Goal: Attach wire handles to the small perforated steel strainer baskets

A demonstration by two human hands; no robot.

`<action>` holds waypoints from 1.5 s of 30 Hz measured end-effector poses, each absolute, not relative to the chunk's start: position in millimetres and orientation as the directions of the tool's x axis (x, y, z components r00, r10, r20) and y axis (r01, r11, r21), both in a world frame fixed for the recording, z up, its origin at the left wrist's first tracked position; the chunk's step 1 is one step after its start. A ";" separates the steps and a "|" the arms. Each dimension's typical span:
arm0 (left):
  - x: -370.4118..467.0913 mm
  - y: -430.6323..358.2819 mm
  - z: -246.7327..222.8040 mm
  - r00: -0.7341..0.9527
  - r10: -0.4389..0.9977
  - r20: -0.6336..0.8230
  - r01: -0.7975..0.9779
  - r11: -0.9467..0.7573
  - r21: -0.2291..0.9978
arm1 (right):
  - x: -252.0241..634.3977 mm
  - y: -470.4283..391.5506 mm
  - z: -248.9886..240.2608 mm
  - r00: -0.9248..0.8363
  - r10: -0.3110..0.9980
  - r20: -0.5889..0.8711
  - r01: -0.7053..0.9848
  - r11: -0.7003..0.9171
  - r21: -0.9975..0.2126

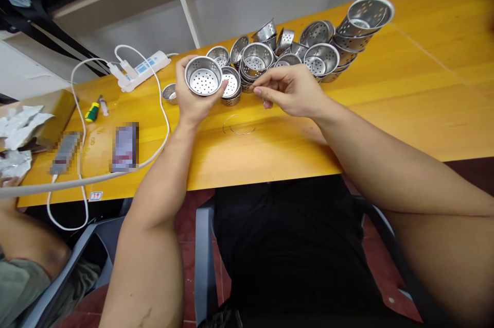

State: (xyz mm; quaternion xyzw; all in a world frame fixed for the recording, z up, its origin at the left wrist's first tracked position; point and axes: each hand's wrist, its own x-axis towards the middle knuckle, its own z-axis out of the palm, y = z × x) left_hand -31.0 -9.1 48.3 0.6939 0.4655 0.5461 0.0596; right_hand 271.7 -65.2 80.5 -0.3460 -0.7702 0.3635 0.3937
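Note:
My left hand (189,93) is wrapped round a small perforated steel strainer basket (204,76), holding it above the table with its open top tipped toward me. To its right, my right hand (291,90) is pinched, thumb against fingertips; a thin bit shows below the fingers, too small to make out. Thin curved wires (239,132) lie on the table below and between the hands. Just behind the hands, more strainer baskets (258,57) are heaped and nested, some tilted. One small basket (170,93) sits left of my left wrist.
A tall leaning stack of baskets (353,34) stands at the back right. On the left are a white power strip (144,70) with looping cables, two blurred phones (125,148), a green-and-yellow handle (92,111) and a box with crumpled wrapping. Another person sits at far left.

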 end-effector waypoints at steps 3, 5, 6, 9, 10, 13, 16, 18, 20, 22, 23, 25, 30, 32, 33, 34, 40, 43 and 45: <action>-14.6 -20.2 49.8 0.005 0.748 0.664 0.569 -0.548 0.613 | 271.0 -67.2 84.4 -0.355 0.879 0.318 0.376 0.445 -0.813; -6.3 -24.7 47.3 0.035 0.760 0.649 0.540 -0.561 0.628 | 270.4 -66.4 84.1 -0.300 0.903 0.309 0.419 0.415 -0.807; -3.0 -25.9 45.0 0.055 0.761 0.647 0.520 -0.575 0.632 | 270.2 -65.6 83.4 -0.280 0.908 0.312 0.423 0.409 -0.809; 4.2 -26.7 36.5 0.116 0.745 0.657 0.460 -0.626 0.629 | 270.5 -62.9 81.4 -0.235 0.913 0.333 0.412 0.404 -0.817; 6.0 -26.2 34.0 0.139 0.738 0.661 0.443 -0.643 0.624 | 271.0 -62.1 81.0 -0.216 0.916 0.339 0.414 0.400 -0.818; 9.8 -25.2 30.3 0.228 0.732 0.642 0.433 -0.667 0.607 | 272.4 -60.2 81.0 -0.157 0.915 0.371 0.407 0.403 -0.820; 13.0 -27.4 32.6 0.279 0.725 0.630 0.454 -0.677 0.579 | 272.6 -60.1 82.2 -0.126 0.902 0.413 0.374 0.429 -0.822; 15.0 -30.5 35.1 0.279 0.725 0.630 0.472 -0.675 0.567 | 271.9 -61.2 83.2 -0.124 0.905 0.407 0.372 0.423 -0.826; 16.9 -33.4 36.1 0.281 0.737 0.615 0.483 -0.662 0.573 | 271.0 -62.8 83.9 -0.136 0.918 0.372 0.385 0.395 -0.834; 18.9 -34.6 35.1 0.286 0.742 0.607 0.462 -0.661 0.591 | 270.1 -64.3 84.1 -0.146 0.928 0.343 0.401 0.372 -0.837; 20.1 -34.6 34.1 0.290 0.740 0.607 0.442 -0.666 0.601 | 269.8 -64.8 83.9 -0.151 0.929 0.337 0.408 0.369 -0.835; 22.9 -34.0 32.6 0.293 0.747 0.597 0.416 -0.662 0.623 | 269.3 -65.6 83.5 -0.148 0.926 0.348 0.416 0.378 -0.827; 30.9 -36.4 36.6 0.248 0.793 0.557 0.440 -0.604 0.665 | 268.7 -65.9 81.1 -0.144 0.923 0.358 0.424 0.384 -0.820; 32.9 -38.8 38.6 0.251 0.789 0.560 0.447 -0.608 0.656 | 268.3 -65.9 79.6 -0.166 0.916 0.364 0.435 0.400 -0.807; 33.5 -39.5 38.7 0.254 0.786 0.564 0.453 -0.612 0.648 | 268.1 -65.9 78.8 -0.173 0.912 0.372 0.441 0.410 -0.798; 33.9 -39.8 38.1 0.256 0.781 0.569 0.457 -0.617 0.641 | 267.9 -66.1 78.1 -0.176 0.909 0.379 0.449 0.417 -0.790; 34.0 -33.0 27.4 0.265 0.729 0.632 0.400 -0.679 0.616 | 266.5 -68.7 77.6 -0.169 0.909 0.381 0.487 0.413 -0.769; 35.1 -31.2 25.3 0.300 0.727 0.618 0.386 -0.685 0.618 | 266.0 -69.3 78.6 -0.168 0.915 0.368 0.485 0.402 -0.777; 35.9 -31.2 24.4 0.306 0.746 0.591 0.396 -0.664 0.634 | 265.7 -69.4 79.4 -0.165 0.924 0.346 0.488 0.381 -0.785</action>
